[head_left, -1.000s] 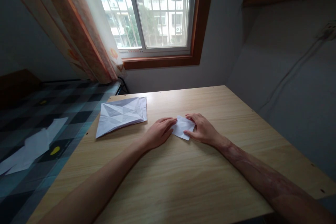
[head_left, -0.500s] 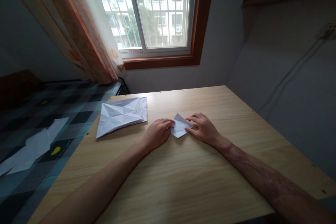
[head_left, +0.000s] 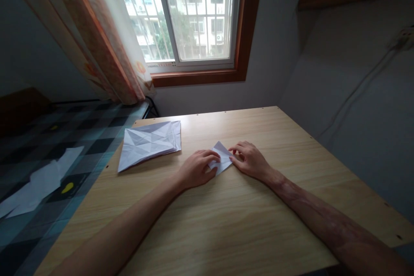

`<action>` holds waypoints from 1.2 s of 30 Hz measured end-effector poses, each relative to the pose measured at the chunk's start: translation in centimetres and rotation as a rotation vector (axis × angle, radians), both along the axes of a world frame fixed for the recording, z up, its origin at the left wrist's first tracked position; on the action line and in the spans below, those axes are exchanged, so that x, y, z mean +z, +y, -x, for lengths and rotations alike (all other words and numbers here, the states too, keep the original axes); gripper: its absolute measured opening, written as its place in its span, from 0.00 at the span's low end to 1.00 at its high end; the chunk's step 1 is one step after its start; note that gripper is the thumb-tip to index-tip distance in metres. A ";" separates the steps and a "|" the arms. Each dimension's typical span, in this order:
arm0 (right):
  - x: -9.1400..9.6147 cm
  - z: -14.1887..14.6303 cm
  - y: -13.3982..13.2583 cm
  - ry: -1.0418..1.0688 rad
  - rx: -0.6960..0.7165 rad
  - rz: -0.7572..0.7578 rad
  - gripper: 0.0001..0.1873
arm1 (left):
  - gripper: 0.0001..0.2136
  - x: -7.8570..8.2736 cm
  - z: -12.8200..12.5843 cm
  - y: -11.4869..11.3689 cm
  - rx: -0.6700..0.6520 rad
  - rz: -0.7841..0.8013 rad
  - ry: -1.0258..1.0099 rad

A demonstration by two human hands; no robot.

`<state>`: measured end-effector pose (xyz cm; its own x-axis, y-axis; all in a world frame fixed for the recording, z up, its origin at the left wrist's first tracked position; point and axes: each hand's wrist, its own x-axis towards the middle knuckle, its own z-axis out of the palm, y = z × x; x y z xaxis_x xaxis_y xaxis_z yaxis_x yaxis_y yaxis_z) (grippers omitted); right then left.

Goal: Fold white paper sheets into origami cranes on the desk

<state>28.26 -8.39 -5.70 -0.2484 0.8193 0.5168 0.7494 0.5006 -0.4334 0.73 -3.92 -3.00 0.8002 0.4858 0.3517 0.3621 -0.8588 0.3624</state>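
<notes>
A small folded white paper [head_left: 224, 154] lies on the wooden table, one corner pointing toward the window. My left hand [head_left: 199, 168] has its fingers bent over the paper's left side, with the thumb at the near left edge. On the other side, my right hand [head_left: 248, 158] pinches the paper's right corner between thumb and fingers. Farther left, a stack of creased white paper sheets [head_left: 148, 141] rests near the table's left edge, apart from both hands.
The wooden table [head_left: 226, 228] fills the middle. To its left, loose white paper pieces [head_left: 43, 181] lie on a checked bedspread [head_left: 97, 144]. Beyond the table are a barred window [head_left: 200, 17] and a curtain [head_left: 103, 43]. A cable [head_left: 359, 84] hangs along the right wall.
My left hand has moved right over the paper, covering more of its left side, and its thumb has come to the near edge. My right hand stays at the right corner.
</notes>
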 end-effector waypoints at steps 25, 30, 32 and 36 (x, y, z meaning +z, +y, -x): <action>0.5 0.2 -0.4 0.027 0.124 0.031 0.13 | 0.03 0.4 0.1 0.4 0.179 0.060 -0.128; 0.8 0.4 -0.7 0.092 0.155 0.001 0.08 | 0.05 0.0 0.0 0.2 0.123 -0.072 -0.051; 1.1 0.5 -0.9 0.096 0.172 -0.017 0.06 | 0.05 -0.1 0.0 0.2 0.141 -0.078 -0.065; 1.7 0.7 -1.2 0.077 0.222 -0.046 0.06 | 0.07 -0.1 0.1 0.1 0.201 -0.027 -0.075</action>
<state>27.57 -9.60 -3.99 -0.3783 0.7241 0.5767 0.5841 0.6700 -0.4581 0.62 -3.86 -3.09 0.6591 0.6229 0.4213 0.5004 -0.7815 0.3727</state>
